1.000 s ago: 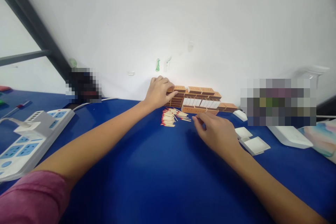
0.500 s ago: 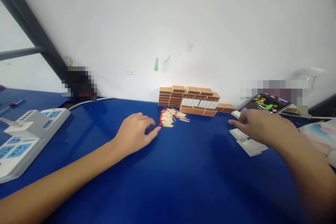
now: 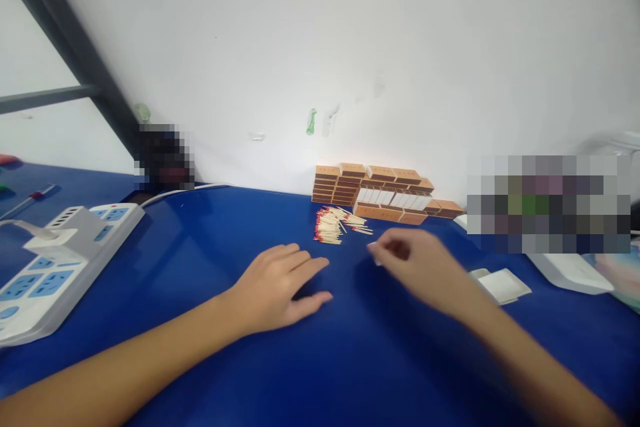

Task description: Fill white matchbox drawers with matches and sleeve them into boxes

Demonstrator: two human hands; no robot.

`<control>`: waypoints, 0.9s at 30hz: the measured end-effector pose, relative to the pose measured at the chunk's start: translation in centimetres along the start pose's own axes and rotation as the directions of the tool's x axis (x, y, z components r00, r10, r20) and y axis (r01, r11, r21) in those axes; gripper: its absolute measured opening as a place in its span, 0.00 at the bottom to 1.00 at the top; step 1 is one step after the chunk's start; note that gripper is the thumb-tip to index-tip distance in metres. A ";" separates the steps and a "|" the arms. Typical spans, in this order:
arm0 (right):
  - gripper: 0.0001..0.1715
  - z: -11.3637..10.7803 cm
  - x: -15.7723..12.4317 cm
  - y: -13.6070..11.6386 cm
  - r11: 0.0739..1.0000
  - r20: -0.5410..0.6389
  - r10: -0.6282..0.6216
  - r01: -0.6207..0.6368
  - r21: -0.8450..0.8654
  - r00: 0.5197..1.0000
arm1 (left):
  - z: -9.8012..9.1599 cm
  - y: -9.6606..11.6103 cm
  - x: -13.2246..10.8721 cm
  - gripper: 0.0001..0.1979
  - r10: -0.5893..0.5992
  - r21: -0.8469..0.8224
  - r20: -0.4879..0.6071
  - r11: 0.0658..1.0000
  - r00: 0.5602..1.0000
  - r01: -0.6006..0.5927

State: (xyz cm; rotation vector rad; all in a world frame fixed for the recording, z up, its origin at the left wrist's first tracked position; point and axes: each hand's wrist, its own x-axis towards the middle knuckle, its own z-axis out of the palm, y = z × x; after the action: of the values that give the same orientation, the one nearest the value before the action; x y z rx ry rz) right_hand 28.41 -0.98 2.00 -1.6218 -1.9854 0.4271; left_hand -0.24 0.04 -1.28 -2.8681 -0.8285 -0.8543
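My left hand point(image 3: 277, 287) is over the blue table, palm down, with thumb and fingers apart and nothing held. Just beyond it lies a pile of red-tipped matches point(image 3: 329, 225). My right hand point(image 3: 415, 263) is pinched in front of the stacked boxes. A small white edge of a matchbox tray point(image 3: 376, 255) shows at its fingertips; the hand hides most of it. Behind the matches, a stack of orange-brown matchboxes point(image 3: 337, 185) stands against the wall, with a row of white box ends point(image 3: 393, 199) in it. More white trays point(image 3: 505, 285) lie beyond my right wrist.
On the left sits a large white power strip point(image 3: 75, 260) with a plug in it, and a white cable point(image 3: 200, 187) runs behind. A white object point(image 3: 570, 272) rests at the right, near a blurred-out area. The white wall point(image 3: 280, 67) bounds the table's back.
My right hand has come left from the white trays with a small white piece in its fingers. My left hand has moved nearer me, its fingers spreading. The view has shifted slightly.
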 end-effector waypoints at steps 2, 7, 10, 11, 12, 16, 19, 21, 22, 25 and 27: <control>0.21 2.5 -1.0 -3.9 0.990 0.032 -0.001 -0.004 0.144 1.000 | 0.5 0.7 0.0 0.30 -0.021 -0.013 0.005 1.000 1.000 0.022; 0.23 4.3 -1.2 -5.4 0.948 0.143 -0.036 -0.011 0.319 0.989 | 0.8 0.7 0.2 0.19 -0.084 -0.104 0.072 0.990 0.994 0.092; 0.22 3.4 0.6 -1.6 0.982 -0.024 -0.040 0.044 0.184 0.999 | 0.7 0.5 0.1 0.15 -0.099 -0.144 0.079 0.983 0.992 0.109; 0.20 3.2 1.2 -0.1 0.995 -0.116 -0.052 0.061 0.080 0.992 | 0.7 0.4 0.0 0.16 -0.102 -0.156 0.078 0.981 0.992 0.114; 0.19 2.9 1.9 1.4 0.996 -0.173 -0.083 0.078 -0.033 0.981 | 0.7 0.4 -0.1 0.17 -0.108 -0.167 0.078 0.979 0.991 0.120; 0.21 2.5 3.8 4.9 0.980 -0.119 -0.154 0.136 -0.147 0.981 | 0.5 0.0 -0.2 0.20 -0.131 -0.185 0.086 0.972 0.988 0.145; 0.24 2.4 4.5 5.2 0.978 -0.050 -0.153 0.144 -0.150 0.987 | 0.3 -0.4 -0.1 0.19 -0.133 -0.200 0.103 0.968 0.986 0.152; 0.24 2.5 4.7 5.3 0.976 -0.021 -0.157 0.152 -0.157 0.987 | 0.3 -0.5 -0.1 0.17 -0.132 -0.209 0.115 0.966 0.985 0.154; 0.24 2.6 4.7 5.3 0.975 -0.013 -0.159 0.155 -0.161 0.987 | 0.2 -0.6 -0.1 0.16 -0.131 -0.211 0.120 0.965 0.984 0.154; 0.22 2.8 4.4 5.6 0.972 -0.011 -0.168 0.163 -0.171 0.986 | 0.1 -0.7 -0.1 0.15 -0.121 -0.219 0.130 0.965 0.984 0.147; 0.20 2.8 4.1 5.5 0.971 0.001 -0.178 0.176 -0.162 0.984 | 0.1 -0.8 -0.1 0.15 -0.112 -0.221 0.132 0.965 0.985 0.140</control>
State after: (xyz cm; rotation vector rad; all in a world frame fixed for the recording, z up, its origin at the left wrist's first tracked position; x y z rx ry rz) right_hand 30.65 4.53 -2.48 -1.5187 -2.1798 0.1910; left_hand -0.65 0.72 -1.49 -3.1223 -0.9966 -0.8516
